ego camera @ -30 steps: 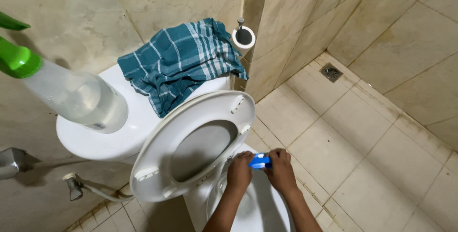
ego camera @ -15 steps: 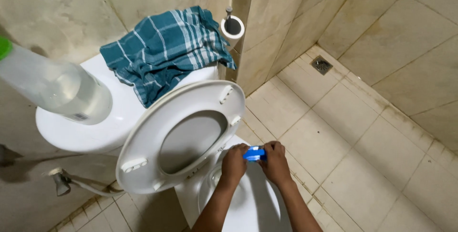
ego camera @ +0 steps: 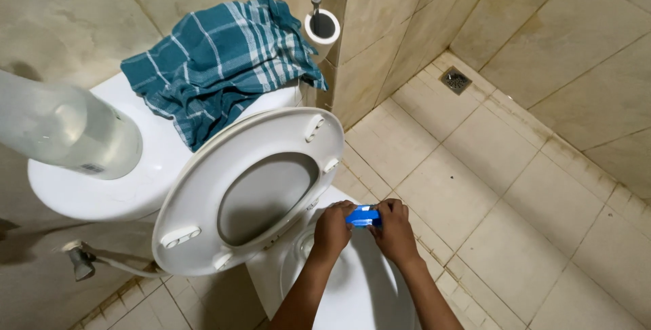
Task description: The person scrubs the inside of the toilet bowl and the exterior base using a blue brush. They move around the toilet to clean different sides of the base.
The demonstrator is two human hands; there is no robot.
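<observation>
Both hands, left hand [ego camera: 332, 230] and right hand [ego camera: 395, 232], keep their fingers pinched shut on a small blue plastic block [ego camera: 363, 217] over the white ceramic toilet bowl's [ego camera: 366, 296] far rim, as a second ago; only the view shifted. Inside the bowl, nothing shows. A teal plaid cloth [ego camera: 220, 59] covers the white tank [ego camera: 95, 194].

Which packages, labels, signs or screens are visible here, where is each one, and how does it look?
Clear plastic bottle: on the left in front of the toilet tank, rounded, with a small white label patch with dark marks near its base.
Small blue object: held between the left hand and the right hand at the toilet bowl rim; bright blue, flat; whether it is a package cannot be told.
No signs or screens.
</observation>
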